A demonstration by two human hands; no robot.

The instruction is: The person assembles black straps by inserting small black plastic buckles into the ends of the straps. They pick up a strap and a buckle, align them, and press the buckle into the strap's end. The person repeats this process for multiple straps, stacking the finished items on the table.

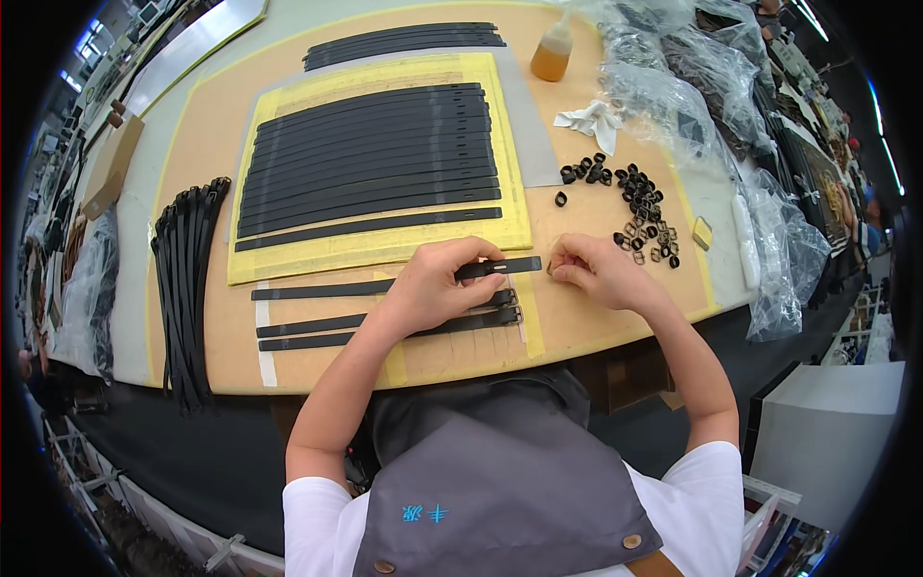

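My left hand (437,284) presses down on a long black strap (317,288) that lies across the tan board, pinching it near its slotted right end (510,265). My right hand (591,269) sits just right of that end with fingers closed on something small that I cannot make out. Two more black straps (298,333) with buckles lie below my left hand. A yellow mat (385,245) behind holds several black straps (370,159) side by side.
Small black loops (639,207) lie scattered at the right. A glue bottle (552,53) and a white rag (591,120) stand behind them. A bundle of straps (185,288) lies at the left, clear plastic bags (692,87) at the right, more straps (404,43) at the back.
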